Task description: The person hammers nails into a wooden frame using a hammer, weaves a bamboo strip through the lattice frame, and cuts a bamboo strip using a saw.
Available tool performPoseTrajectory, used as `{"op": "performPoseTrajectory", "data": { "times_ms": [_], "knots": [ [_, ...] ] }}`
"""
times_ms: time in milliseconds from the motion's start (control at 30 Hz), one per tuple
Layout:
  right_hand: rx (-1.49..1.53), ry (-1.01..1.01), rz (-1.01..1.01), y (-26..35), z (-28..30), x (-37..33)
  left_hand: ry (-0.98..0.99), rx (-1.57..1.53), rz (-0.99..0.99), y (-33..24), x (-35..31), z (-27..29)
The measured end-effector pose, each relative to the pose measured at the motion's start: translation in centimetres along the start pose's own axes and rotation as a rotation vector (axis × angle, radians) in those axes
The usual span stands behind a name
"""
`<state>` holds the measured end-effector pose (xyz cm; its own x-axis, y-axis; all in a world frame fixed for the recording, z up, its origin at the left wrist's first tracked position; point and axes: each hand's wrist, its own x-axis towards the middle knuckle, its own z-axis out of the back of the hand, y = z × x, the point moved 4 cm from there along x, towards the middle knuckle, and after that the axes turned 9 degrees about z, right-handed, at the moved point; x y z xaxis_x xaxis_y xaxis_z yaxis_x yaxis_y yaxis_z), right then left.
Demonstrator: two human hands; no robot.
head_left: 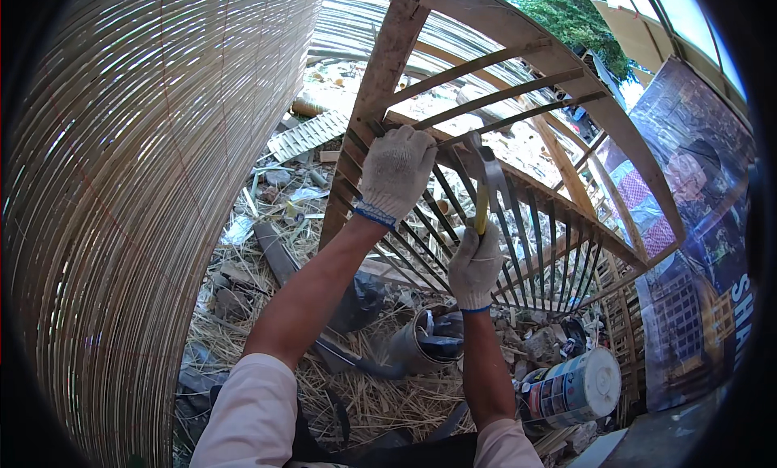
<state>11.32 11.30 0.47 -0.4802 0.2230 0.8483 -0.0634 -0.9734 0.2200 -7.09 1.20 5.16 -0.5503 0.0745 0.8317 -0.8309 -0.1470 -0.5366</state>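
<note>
A wooden frame (388, 51) with a curved top board stands in front of me, with several thin slats (502, 99) fanning across it. My left hand (396, 172), in a white knitted glove with a blue cuff edge, is closed against the middle rail where slat ends meet it. Whatever its fingers pinch is hidden. Gloved the same way, my right hand (476, 265) grips a hammer (484, 189) by its yellow handle. The hammer's metal head is raised beside the slats, just right of my left hand. Below the rail, a row of narrow dark slats (518, 241) spreads downward.
A tall bamboo-strip screen (121, 225) fills the left side. Straw, scraps and rubble (235, 306) cover the ground. A bucket (421, 342) with dark contents and a tipped paint pail (575, 387) lie below. A printed banner (688, 225) hangs at right.
</note>
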Motion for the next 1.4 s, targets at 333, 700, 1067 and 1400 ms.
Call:
{"op": "performPoseTrajectory", "data": {
  "times_ms": [333,700,1067,1400],
  "knots": [
    [-0.107,0.148,-0.089,-0.8,-1.7,-0.2,0.03,0.015,-0.02,0.3,0.1,-0.1],
    [-0.111,0.148,-0.074,-0.3,-1.5,-0.1,0.015,0.032,-0.023,0.2,0.0,-0.4],
    [-0.092,0.179,-0.131,-0.4,-1.0,0.5,-0.024,0.043,-0.054,0.2,0.0,-0.5],
    [-0.144,0.146,-0.051,0.4,-0.3,0.6,-0.023,0.033,-0.037,0.1,0.1,-0.3]
  ]
}}
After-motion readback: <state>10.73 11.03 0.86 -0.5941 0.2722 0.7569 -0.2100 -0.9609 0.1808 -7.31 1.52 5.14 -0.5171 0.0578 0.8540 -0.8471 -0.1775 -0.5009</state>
